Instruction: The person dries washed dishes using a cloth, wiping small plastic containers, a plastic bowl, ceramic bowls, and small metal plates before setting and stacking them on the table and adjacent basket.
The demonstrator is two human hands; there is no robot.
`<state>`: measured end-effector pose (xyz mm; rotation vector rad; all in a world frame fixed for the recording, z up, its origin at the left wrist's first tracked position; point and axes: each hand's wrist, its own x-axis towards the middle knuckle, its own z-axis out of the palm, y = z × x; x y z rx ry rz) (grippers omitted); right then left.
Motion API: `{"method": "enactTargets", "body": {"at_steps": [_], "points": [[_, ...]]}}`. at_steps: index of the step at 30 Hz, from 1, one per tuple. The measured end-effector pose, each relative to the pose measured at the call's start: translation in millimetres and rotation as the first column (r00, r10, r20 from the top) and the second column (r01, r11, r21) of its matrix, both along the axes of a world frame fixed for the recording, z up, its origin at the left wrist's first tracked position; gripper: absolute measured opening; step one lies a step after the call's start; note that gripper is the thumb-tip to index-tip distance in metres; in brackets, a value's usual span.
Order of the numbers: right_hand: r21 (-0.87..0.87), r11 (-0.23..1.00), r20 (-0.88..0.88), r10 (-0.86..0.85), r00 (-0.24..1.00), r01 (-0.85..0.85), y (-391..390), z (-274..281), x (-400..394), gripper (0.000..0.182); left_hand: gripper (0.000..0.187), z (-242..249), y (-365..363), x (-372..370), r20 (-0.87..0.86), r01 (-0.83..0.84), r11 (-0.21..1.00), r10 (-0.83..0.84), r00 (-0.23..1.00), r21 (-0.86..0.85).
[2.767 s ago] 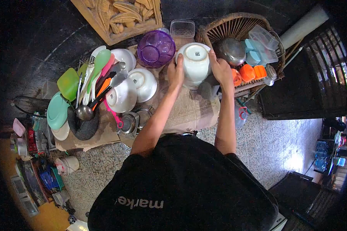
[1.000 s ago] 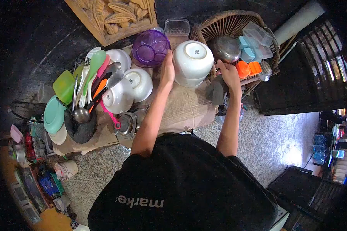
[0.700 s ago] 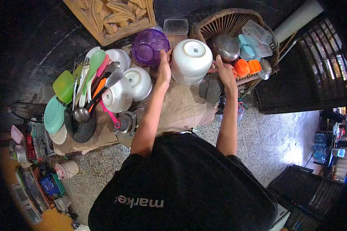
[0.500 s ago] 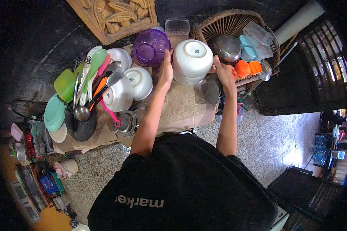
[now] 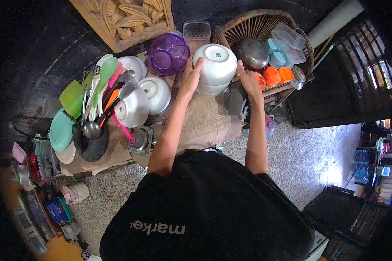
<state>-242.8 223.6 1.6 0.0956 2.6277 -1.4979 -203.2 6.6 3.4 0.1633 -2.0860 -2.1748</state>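
A stack of upside-down white bowls (image 5: 215, 69) stands on the cardboard-covered table (image 5: 200, 122). My left hand (image 5: 190, 78) is against its left side and my right hand (image 5: 249, 81) against its right side, thumbs up along the bowls and the other fingers mostly hidden behind them. Just left of the stack is a purple bowl (image 5: 167, 53). More white bowls (image 5: 154, 95) lie tilted further left. A dark grey block (image 5: 237, 99) sits below my right hand.
At the left are green and black utensils (image 5: 104, 74), a stone mortar (image 5: 91, 145) and green plates (image 5: 62, 130). A wicker basket (image 5: 265, 17) at the right holds a metal bowl, orange cups and clear containers. A carved wooden panel (image 5: 130, 19) leans behind.
Both hands have closed in on the sides of the white bowl stack, the left thumb now overlapping its edge. The whole view has shifted slightly.
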Motion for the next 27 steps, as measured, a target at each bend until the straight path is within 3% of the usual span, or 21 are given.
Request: {"method": "enactTargets", "body": {"at_steps": [8, 17, 20, 23, 24, 26, 27], "points": [[-0.170, 0.985, 0.026, 0.036, 0.999, -0.031, 1.1, 11.6, 6.6, 0.081, 0.068, -0.3, 0.8, -0.7, -0.068, -0.067, 0.997, 0.064, 0.996, -0.039], [-0.048, 0.999, 0.027, -0.020, 0.999, 0.022, 19.9, 10.8, 5.5, 0.071, 0.070, -3.8, -2.4, -0.1, -0.036, -0.083, 0.995, 0.082, 0.996, -0.051], [-0.014, 0.999, -0.058, -0.039, 0.998, 0.038, 32.3, 3.9, 7.3, 0.065, 0.071, 10.8, -3.8, 13.8, 0.026, -0.091, 0.992, 0.093, 0.995, -0.088], [0.023, 0.992, -0.126, -0.122, 0.984, 0.126, 35.3, 37.9, 35.1, 0.068, 0.073, 9.7, -9.1, 33.0, 0.007, -0.116, 0.981, 0.118, 0.993, -0.157], [-0.067, 0.994, -0.165, -0.100, 0.981, 0.090, 36.0, 49.0, 46.3, 0.063, 0.073, 8.6, -10.0, 42.2, -0.041, -0.154, 0.966, 0.148, 0.988, -0.206], [-0.242, 0.970, -0.242, -0.062, 0.968, 0.001, 34.6, 69.3, 67.6, 0.053, 0.067, 24.9, -9.2, 79.3, -0.094, -0.145, 0.981, 0.133, 0.987, -0.131], [-0.243, 0.970, -0.241, -0.049, 0.969, -0.012, 28.8, 79.3, 77.8, 0.053, 0.062, 34.8, -7.1, 100.3, -0.052, -0.013, 1.000, 0.013, 0.999, 0.006]]}}
